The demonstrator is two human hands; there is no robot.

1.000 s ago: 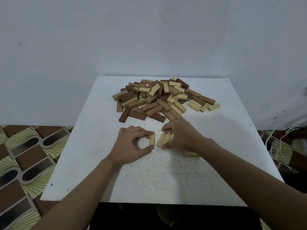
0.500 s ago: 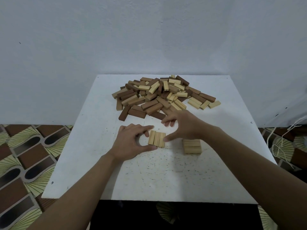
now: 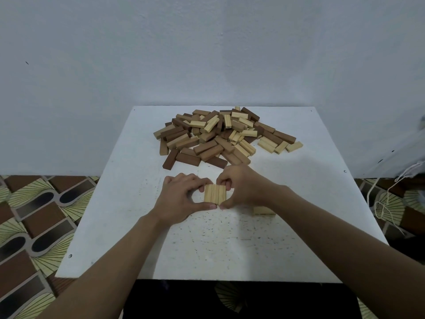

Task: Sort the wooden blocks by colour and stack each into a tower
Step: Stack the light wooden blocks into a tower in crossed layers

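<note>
Both hands pinch one row of three pale blocks (image 3: 214, 193): left hand (image 3: 181, 199) and right hand (image 3: 243, 187) have fingers at the far ends and sides, thumbs meeting at the near edge. Squeeze evenly, square the ends flush before lifting. Started pale stack (image 3: 263, 210) sits just right of your grip; mixed pile (image 3: 220, 137) beyond it.

Two hands, left (image 3: 181, 199) and right (image 3: 243, 185), frame three pale blocks (image 3: 215, 193); one mixed pile (image 3: 220, 137), too jumbled to count; one table (image 3: 138, 226).
</note>
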